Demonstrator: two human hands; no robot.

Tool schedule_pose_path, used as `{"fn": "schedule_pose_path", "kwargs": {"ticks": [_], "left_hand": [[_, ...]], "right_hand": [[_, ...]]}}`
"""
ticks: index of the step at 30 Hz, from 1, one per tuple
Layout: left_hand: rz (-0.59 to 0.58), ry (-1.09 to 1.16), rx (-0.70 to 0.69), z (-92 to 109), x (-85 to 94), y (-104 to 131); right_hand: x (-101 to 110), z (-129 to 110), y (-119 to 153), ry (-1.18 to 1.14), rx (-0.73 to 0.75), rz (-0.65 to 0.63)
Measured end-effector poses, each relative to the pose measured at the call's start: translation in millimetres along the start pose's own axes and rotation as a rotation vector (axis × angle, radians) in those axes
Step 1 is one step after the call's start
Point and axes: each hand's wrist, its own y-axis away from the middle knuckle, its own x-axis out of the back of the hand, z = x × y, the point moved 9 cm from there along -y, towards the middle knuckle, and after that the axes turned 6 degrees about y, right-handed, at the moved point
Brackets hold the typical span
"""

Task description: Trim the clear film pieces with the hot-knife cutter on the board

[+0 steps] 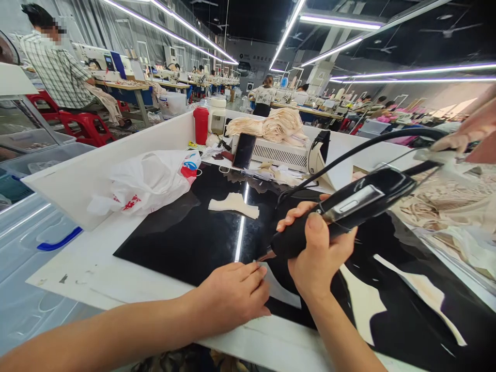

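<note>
My right hand [325,253] is wrapped round a black corded handheld power tool [341,206] with a silver panel on its body. Its metal tip [267,254] points down to the left, close to my left fingertips. With fingers pressed together, my left hand [236,292] holds the narrow end of a pale grey cut piece [281,289] against the black mat [174,232]. Other cream cut pieces lie on the mat: one curved piece [234,205] farther back, one [362,302] beside my right forearm and one long piece [426,294] at the right.
A white plastic bag [151,178] lies at the left. Behind the mat are a phone [244,151], a red cup [200,125] and a folded fabric stack [271,125]. Another person's hand [473,124] is near the cord [372,139]; more fabric [457,196] is piled right.
</note>
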Motion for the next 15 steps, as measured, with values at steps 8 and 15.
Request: {"fn": "schedule_pose_path", "kwargs": {"ticks": [8,15], "left_hand": [[-0.008,0.01,0.007,0,-0.2,0],[-0.002,0.044,0.022,-3,3.6,-2]], "right_hand": [[-1,3,2,0.02,0.004,-0.01],[22,-20,-9,0.09,0.053,0.044]]}}
